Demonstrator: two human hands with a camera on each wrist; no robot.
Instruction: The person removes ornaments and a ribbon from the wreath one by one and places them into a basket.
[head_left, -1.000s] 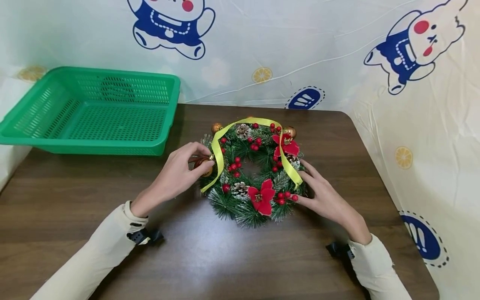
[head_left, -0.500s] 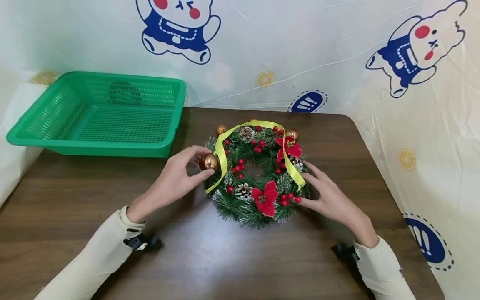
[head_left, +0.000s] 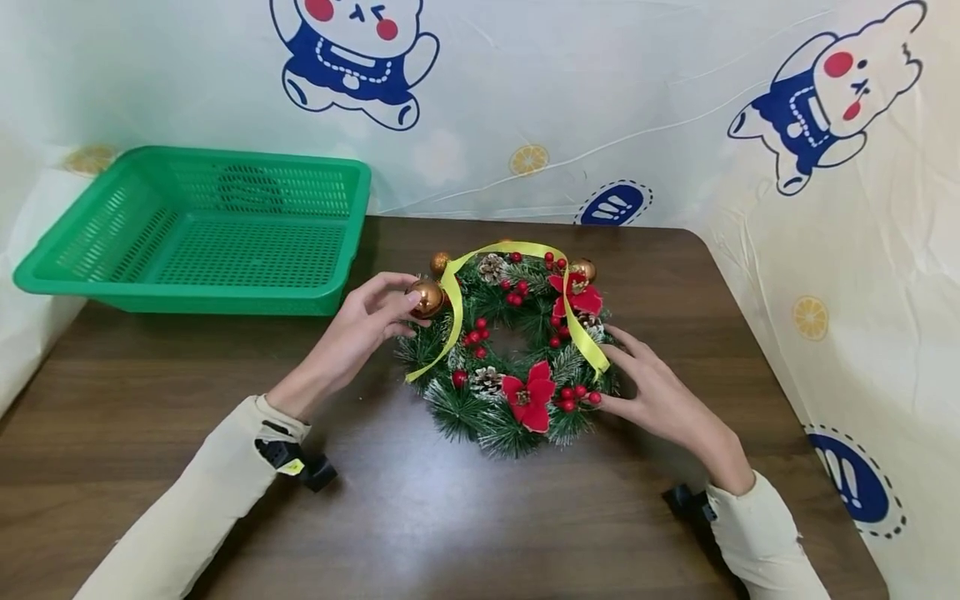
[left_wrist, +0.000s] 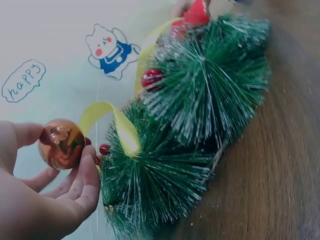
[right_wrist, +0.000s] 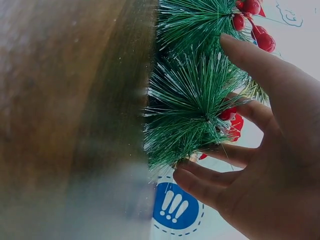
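A green Christmas wreath (head_left: pixel 453 408) lies on the table, dressed with red berries, pine cones and red poinsettias (head_left: pixel 529 396). My left hand (head_left: pixel 360 333) pinches a shiny copper-gold bauble (head_left: pixel 427 298) between thumb and fingers, at the wreath's left side. In the left wrist view the bauble (left_wrist: pixel 62 145) sits beside the pine tufts; whether it is fastened cannot be seen. A loose yellow ribbon (head_left: pixel 525 247) arches over the wreath's top. At the right edge, my right hand (head_left: pixel 663 400) touches the wreath with spread fingers, thumb near a berry cluster (head_left: pixel 576 397).
A green plastic basket (head_left: pixel 337 296) stands at the back left of the brown wooden table (head_left: pixel 420 517). More gold baubles (head_left: pixel 583 269) sit at the wreath's far edge. A white printed cloth (head_left: pixel 480 108) hangs behind the table.
My left hand has turned and moved slightly away from me, carrying the bauble from the wreath's left side up toward the ribbon. The right hand stays at the wreath's right edge.
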